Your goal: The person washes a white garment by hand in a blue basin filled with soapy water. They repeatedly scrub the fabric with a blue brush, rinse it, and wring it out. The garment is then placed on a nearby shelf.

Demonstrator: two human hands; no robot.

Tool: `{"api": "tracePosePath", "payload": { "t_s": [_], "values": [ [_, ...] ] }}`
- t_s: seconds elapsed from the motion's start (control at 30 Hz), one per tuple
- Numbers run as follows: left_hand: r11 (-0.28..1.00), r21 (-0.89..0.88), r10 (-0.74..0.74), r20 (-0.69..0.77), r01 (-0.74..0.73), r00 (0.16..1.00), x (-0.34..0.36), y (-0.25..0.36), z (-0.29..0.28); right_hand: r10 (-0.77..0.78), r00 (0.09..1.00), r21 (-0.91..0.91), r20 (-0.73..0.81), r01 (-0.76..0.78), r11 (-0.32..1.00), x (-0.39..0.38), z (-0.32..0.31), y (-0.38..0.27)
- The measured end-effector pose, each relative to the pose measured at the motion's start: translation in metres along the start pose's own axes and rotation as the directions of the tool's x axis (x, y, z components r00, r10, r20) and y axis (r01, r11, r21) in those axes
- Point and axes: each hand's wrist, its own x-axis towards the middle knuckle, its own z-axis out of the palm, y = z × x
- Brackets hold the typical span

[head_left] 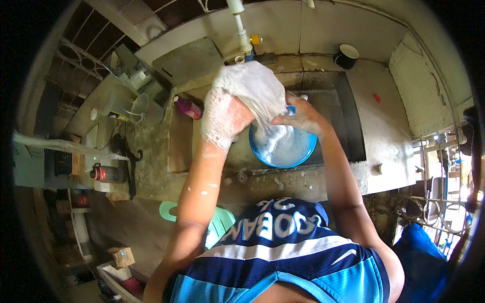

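Note:
A wet white cloth (256,87), soapy and bunched up, is stretched between my hands above a blue basin (275,164). Thick suds cover my left hand (223,119), which is closed around the cloth's left side. My right hand (303,117) grips the cloth's right edge, its thumb pointing inward. The lower end of the cloth hangs into foamy water inside the basin. Some of my right fingers are hidden behind the cloth. A small blue and white piece shows beside that hand, too covered to name.
The basin stands in a concrete sink (356,121). A purple bottle (188,108) leans at its left, below a white pipe (241,33). Clear buckets (146,108) and a dark bottle (110,173) line the left side. A black cup (345,56) sits back right; a green plastic chair (220,222) is nearby.

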Motion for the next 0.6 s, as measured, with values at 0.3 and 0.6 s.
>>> {"api": "tracePosePath", "payload": {
  "t_s": [0.3,0.6],
  "values": [
    [0.999,-0.037,-0.010,-0.215,0.002,0.977,-0.007,0.028,-0.048,0.085,0.964,0.808,-0.252,0.161,0.567,-0.001,-0.027,-0.013],
    [0.925,0.287,0.277,-0.061,-0.249,0.959,0.031,-0.049,-0.099,-0.273,0.684,-0.130,-0.677,0.254,0.958,0.040,0.044,-0.008]
  ]
}}
